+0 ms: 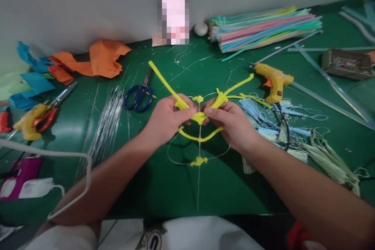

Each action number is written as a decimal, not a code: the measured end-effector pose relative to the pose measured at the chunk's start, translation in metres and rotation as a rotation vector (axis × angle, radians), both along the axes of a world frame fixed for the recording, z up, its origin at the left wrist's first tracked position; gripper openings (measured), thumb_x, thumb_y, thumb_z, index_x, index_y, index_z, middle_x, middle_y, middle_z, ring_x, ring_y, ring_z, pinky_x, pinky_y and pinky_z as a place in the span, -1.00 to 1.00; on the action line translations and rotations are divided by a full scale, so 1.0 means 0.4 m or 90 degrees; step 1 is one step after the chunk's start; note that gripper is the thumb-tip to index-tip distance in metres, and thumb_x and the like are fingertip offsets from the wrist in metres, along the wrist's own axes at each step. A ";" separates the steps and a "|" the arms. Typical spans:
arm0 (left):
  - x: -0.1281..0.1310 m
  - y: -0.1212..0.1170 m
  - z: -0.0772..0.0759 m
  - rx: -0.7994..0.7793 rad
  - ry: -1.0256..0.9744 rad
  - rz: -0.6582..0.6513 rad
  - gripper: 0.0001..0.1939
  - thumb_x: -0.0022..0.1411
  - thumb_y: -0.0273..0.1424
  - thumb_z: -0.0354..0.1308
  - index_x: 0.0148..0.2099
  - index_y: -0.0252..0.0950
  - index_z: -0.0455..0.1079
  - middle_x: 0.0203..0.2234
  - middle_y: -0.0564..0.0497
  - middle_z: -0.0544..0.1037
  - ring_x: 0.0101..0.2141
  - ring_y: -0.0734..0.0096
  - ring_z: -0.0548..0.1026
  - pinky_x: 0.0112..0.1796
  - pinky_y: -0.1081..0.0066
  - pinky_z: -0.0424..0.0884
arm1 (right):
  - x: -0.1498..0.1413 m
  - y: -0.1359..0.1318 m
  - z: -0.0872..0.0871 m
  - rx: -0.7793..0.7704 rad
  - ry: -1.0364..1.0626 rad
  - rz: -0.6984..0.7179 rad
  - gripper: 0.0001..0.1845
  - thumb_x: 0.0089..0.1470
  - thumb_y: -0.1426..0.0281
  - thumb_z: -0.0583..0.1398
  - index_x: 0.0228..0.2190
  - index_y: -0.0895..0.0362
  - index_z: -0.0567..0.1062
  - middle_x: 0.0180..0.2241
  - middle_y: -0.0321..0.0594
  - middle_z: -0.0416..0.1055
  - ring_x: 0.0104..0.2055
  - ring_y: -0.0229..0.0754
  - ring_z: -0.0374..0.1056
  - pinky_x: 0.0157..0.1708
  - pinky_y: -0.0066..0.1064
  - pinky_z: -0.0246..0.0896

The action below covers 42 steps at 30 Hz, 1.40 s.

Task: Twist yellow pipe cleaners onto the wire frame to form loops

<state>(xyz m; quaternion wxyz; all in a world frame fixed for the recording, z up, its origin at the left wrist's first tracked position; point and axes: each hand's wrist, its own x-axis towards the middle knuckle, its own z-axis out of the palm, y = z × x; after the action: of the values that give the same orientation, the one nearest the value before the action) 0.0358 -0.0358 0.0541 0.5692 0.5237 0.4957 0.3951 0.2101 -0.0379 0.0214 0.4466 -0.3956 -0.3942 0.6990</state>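
Both hands meet over a green table (164,187), pinching yellow pipe cleaners (200,117) twisted around a thin wire frame (199,152). My left hand (168,119) grips the knot from the left, with one long yellow stem running up and left from it. My right hand (230,121) pinches the same knot from the right, where several yellow stems fan out to the upper right. A curved yellow piece hangs below the hands. Small yellow knots sit on the wire above and below the hands.
Blue-handled scissors (138,97) and a bundle of thin wires (107,125) lie left. A yellow glue gun (274,82) and pale tassels (295,133) lie right. Coloured pipe cleaners (263,27) are stacked at the back; orange paper (102,58) and another glue gun (31,121) sit far left.
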 end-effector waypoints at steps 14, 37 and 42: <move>-0.005 0.004 -0.015 -0.020 -0.079 -0.007 -0.91 0.04 -0.46 0.28 -0.43 -0.32 0.42 -0.39 0.04 0.51 -0.32 0.45 0.51 -0.41 0.52 0.43 | -0.003 0.001 -0.011 -0.018 0.057 -0.027 -0.89 -0.14 0.37 0.39 -0.51 0.08 0.55 -0.48 -0.34 0.41 -0.45 -0.30 0.32 -0.35 -0.41 0.37; 0.005 0.000 -0.039 0.104 -0.083 0.069 -0.87 0.07 -0.41 0.35 -0.32 -0.28 0.48 -0.40 0.09 0.57 -0.39 0.52 0.51 -0.35 0.50 0.47 | 0.014 0.008 -0.003 -0.037 -0.076 0.146 -0.73 -0.19 0.19 0.47 -0.55 0.13 0.64 -0.53 -0.26 0.54 -0.47 -0.30 0.39 -0.37 -0.40 0.28; 0.008 0.002 -0.033 0.085 -0.063 0.085 -0.83 0.00 -0.40 0.39 -0.33 -0.28 0.48 -0.41 0.08 0.56 -0.38 0.50 0.51 -0.34 0.49 0.46 | 0.014 0.011 -0.005 -0.029 -0.100 0.146 -0.73 -0.19 0.19 0.47 -0.55 0.12 0.64 -0.53 -0.26 0.54 -0.48 -0.28 0.39 -0.38 -0.40 0.26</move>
<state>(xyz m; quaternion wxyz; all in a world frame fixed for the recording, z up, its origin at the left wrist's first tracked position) 0.0390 -0.0349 0.0409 0.5293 0.5058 0.4733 0.4898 0.2159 -0.0337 0.0194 0.3222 -0.4114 -0.4548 0.7211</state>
